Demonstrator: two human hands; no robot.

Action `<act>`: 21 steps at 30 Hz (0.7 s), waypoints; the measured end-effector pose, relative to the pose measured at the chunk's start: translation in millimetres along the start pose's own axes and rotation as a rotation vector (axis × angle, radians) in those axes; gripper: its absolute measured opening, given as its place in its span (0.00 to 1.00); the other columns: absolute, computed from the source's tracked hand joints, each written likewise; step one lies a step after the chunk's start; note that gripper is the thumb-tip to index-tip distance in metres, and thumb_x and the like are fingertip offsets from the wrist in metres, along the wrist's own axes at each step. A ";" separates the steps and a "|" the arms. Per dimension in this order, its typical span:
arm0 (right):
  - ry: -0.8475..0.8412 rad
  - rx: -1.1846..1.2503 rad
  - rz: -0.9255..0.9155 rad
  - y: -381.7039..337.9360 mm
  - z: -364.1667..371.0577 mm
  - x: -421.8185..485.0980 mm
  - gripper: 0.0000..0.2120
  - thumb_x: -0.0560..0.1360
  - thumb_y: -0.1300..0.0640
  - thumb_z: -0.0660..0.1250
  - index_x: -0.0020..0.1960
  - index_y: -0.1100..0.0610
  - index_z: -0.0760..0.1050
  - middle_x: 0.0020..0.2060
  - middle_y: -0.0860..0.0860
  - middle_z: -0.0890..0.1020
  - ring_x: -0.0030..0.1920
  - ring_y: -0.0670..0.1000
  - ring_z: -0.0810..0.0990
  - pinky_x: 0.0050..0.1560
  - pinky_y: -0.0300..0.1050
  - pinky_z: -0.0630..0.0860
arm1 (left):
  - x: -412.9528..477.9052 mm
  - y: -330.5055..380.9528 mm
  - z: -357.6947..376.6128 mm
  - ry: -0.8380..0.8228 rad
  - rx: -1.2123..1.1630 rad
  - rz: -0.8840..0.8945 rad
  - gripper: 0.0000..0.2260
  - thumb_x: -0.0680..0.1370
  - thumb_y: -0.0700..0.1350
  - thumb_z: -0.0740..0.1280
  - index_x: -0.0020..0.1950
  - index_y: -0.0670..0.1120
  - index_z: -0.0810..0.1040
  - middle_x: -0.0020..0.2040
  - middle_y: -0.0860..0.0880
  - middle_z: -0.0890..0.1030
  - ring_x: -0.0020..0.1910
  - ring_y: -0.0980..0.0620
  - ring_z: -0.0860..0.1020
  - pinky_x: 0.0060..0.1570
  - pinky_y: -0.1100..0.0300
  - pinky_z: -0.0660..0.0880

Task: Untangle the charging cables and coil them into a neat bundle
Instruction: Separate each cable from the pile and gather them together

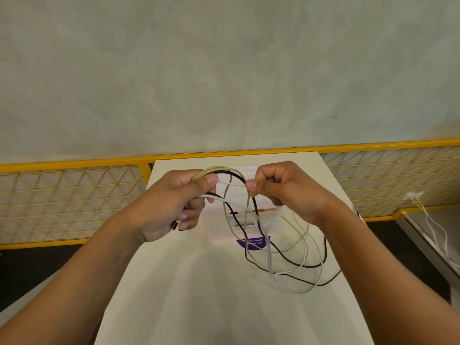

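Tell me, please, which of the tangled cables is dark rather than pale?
The black cable: it is the only dark one; the rest are white or cream.

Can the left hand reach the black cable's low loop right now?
Probably not freely: the left hand grips the cable bundle, so it must let go first; nothing else blocks the black loop.

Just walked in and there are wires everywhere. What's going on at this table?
A person is sorting out a tangle of charging cables held above a white table. The left hand grips a bunch of cream, black and white strands. The right hand pinches one white strand stretched between the two thumbs. The rest hangs in loose, crossing loops down to the tabletop, over a printed sheet. Nothing is coiled yet.
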State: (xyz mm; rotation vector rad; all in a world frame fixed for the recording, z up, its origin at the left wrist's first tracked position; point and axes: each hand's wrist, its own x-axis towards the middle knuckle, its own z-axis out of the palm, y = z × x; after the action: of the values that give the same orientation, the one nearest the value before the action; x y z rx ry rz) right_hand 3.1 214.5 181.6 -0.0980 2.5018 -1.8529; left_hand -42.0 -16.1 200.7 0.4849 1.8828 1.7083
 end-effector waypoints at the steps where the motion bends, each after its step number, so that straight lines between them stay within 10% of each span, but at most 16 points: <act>1: 0.002 0.012 0.011 4.6 -1.3 0.2 0.11 0.78 0.57 0.71 0.39 0.61 0.80 0.22 0.43 0.71 0.27 0.46 0.61 0.30 0.37 0.61 | -0.1 0.9 -0.1 0.008 -0.008 0.001 0.13 0.75 0.50 0.65 0.41 0.40 0.73 0.23 0.54 0.65 0.20 0.56 0.58 0.22 0.64 0.59; 6: 0.015 0.066 0.085 35.8 -5.3 0.9 0.12 0.72 0.53 0.74 0.31 0.53 0.79 0.33 0.60 0.69 0.32 0.54 0.57 0.30 0.33 0.65 | -0.5 2.9 -3.5 0.037 -0.038 0.013 0.13 0.75 0.50 0.66 0.40 0.40 0.73 0.23 0.54 0.63 0.20 0.56 0.57 0.23 0.64 0.57; 21: 0.085 0.021 0.363 127.2 -19.3 -10.3 0.13 0.76 0.59 0.73 0.34 0.57 0.78 0.26 0.47 0.71 0.27 0.46 0.62 0.29 0.36 0.62 | -3.3 -5.1 -10.5 0.039 -0.076 -0.002 0.13 0.75 0.50 0.67 0.32 0.48 0.79 0.26 0.51 0.59 0.20 0.55 0.57 0.22 0.64 0.60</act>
State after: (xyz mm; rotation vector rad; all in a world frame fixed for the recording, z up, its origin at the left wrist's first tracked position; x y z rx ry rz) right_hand 7.8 270.6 65.5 0.4145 2.3507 -1.7629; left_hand -45.3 -27.1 196.7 0.4226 1.8366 1.7933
